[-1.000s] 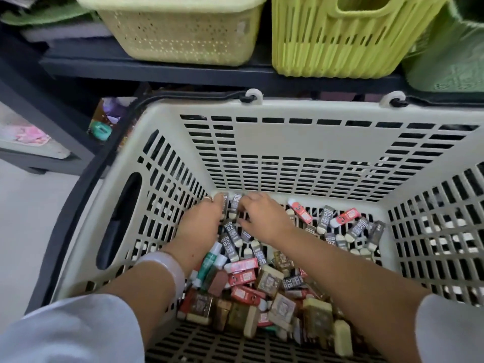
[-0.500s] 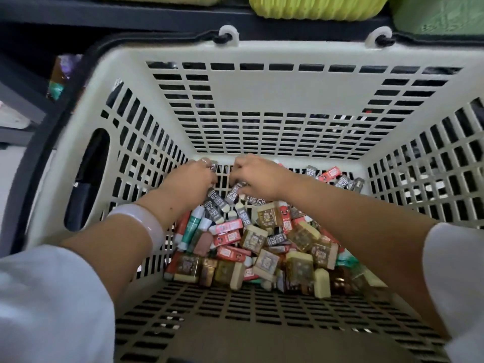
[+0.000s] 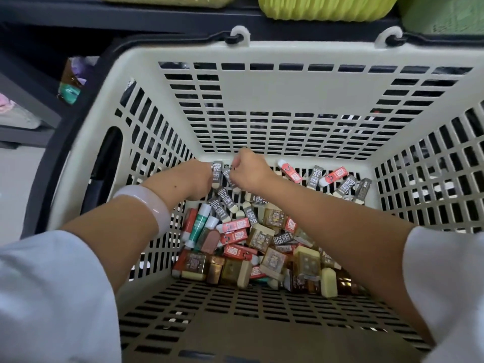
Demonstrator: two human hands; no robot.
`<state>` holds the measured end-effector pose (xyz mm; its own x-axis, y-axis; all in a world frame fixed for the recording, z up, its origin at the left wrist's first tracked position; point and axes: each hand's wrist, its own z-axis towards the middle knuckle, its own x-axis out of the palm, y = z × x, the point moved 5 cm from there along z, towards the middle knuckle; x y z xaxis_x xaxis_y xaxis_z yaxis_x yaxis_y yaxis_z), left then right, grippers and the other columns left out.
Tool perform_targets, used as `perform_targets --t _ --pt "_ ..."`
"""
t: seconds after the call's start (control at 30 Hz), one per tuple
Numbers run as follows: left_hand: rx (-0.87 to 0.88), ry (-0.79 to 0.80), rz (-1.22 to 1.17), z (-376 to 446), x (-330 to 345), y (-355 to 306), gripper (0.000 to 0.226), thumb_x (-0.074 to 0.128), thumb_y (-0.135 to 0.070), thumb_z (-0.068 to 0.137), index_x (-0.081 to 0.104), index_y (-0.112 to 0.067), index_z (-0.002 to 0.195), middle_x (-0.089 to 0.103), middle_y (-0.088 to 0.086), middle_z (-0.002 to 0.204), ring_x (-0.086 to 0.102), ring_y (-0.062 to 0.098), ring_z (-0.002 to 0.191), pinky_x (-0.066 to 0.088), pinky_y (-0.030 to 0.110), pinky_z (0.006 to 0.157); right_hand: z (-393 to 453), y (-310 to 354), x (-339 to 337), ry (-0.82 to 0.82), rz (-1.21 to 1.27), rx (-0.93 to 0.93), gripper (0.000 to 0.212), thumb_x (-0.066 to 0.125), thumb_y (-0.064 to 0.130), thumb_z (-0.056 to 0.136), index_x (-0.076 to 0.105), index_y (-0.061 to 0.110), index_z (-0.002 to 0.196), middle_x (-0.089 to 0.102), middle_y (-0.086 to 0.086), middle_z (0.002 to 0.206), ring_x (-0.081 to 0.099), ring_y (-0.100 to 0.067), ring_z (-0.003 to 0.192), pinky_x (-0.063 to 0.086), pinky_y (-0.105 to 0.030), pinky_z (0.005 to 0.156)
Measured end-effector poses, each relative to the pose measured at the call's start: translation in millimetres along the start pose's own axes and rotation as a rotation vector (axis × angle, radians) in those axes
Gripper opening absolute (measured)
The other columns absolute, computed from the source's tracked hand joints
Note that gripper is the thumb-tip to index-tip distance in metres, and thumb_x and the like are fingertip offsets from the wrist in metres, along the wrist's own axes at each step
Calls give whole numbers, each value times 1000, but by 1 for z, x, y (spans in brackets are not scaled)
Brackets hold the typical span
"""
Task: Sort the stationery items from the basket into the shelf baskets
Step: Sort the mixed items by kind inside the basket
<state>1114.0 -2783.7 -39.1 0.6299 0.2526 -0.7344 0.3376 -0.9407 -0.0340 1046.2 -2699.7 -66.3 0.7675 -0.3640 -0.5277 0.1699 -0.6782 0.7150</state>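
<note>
A cream slatted basket [image 3: 288,90] holds a heap of small erasers: grey 2B ones, red ones, brown boxed ones [image 3: 273,259] and a green-white stick [image 3: 200,225]. Both hands reach deep into it near the far wall. My left hand [image 3: 195,179] grips a grey 2B eraser [image 3: 216,172] that stands upright at its fingers. My right hand [image 3: 248,169] has curled fingers pinching another grey 2B eraser [image 3: 227,176] right beside the first. The fingertips of both hands are hidden.
More grey and red erasers [image 3: 337,178] lie along the far wall at the right. Above the basket, a dark shelf [image 3: 183,19] carries a pale yellow basket [image 3: 167,0], a lime basket [image 3: 324,7] and a green one [image 3: 445,14]. The black handle [image 3: 78,113] lies left.
Both hands have lifted slightly off the pile with grey erasers in their fingers. The view has tilted down and then back a little; the shelf baskets sit at the top edge.
</note>
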Motion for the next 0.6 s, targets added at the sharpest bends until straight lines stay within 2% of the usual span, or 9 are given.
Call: perform_targets --t 0.07,0.1,0.2,0.27,0.33,0.43,0.53,0.6 --pt "2 33 11 -2 1 2 27 48 -4 91 63 -6 113 62 9 116 58 24 107 46 31 94 0 7 1 14 210 2 22 50 2 89 44 19 76 55 -10 92 61 -31 93 53 -40 82" --pt "3 46 14 -2 2 3 30 48 -3 91 63 -8 116 60 8 120 56 23 109 44 30 95 -1 8 -2 -4 203 -19 24 48 0 89 44 19 75 55 -7 89 61 -29 90 53 -39 81" --pt "28 49 41 -3 6 3 32 47 -1 91 61 -7 120 56 10 125 53 25 113 42 30 97 -5 6 -14 -83 -162 -123 10 50 3 87 51 12 92 54 -4 87 53 -21 82 44 -32 68" --pt "39 10 50 -2 7 1 31 44 0 91 60 -5 118 53 12 124 53 26 111 43 32 97 -9 1 -11 6 -357 -107 25 58 15 86 46 10 108 52 -5 87 52 -22 80 40 -30 65" --pt "53 -34 62 -2 6 1 31 42 2 90 58 -5 115 50 13 121 54 25 107 44 31 94 -14 -1 -2 71 -418 -76 40 61 20 85 38 9 116 51 -7 89 52 -24 80 41 -32 64" --pt "54 -55 88 -3 5 2 31 42 2 89 57 -4 116 49 12 122 53 24 108 44 31 94 -13 2 6 17 -405 -78 38 60 13 86 37 8 116 52 -10 92 52 -26 79 43 -34 64" --pt "34 -34 84 -4 5 2 31 45 1 90 57 -5 118 52 12 122 54 24 109 45 31 94 -6 4 2 -72 -264 -25 28 52 0 87 43 7 113 51 -9 93 53 -25 80 46 -33 67" --pt "21 2 73 -4 7 2 30 45 1 90 57 -5 117 56 11 121 56 22 104 46 30 92 -4 6 3 -26 -180 -44 22 47 -3 88 47 7 107 54 -11 100 55 -25 85 49 -34 72"
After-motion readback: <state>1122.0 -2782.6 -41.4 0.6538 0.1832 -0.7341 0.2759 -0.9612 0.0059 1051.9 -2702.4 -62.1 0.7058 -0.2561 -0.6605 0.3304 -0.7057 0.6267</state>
